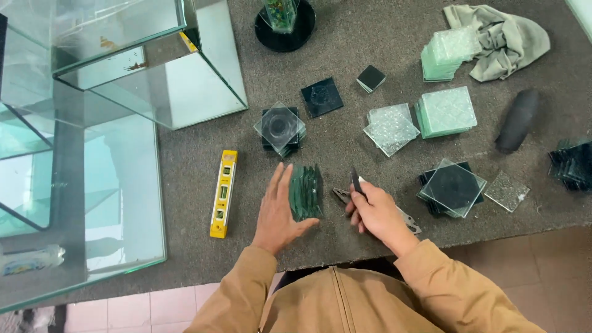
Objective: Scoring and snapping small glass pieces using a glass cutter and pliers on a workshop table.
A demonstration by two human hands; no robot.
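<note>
the left hand (277, 213) lies flat and open against a row of green glass tiles (306, 192) stood on edge, at 12 o'clock from the person. the right hand (377, 213) grips a dark tool (356, 182) over pliers (341, 195). judging by this, one row is gathered; many squares lie unsorted beyond. at 9 o'clock a yellow level (223, 193) (its label too small to tell). at 1 to 2 o'clock, clear and dark glass stacks (446, 111), a cloth (502, 40); at 10 o'clock, a glass tank (148, 68); no packages.
</note>
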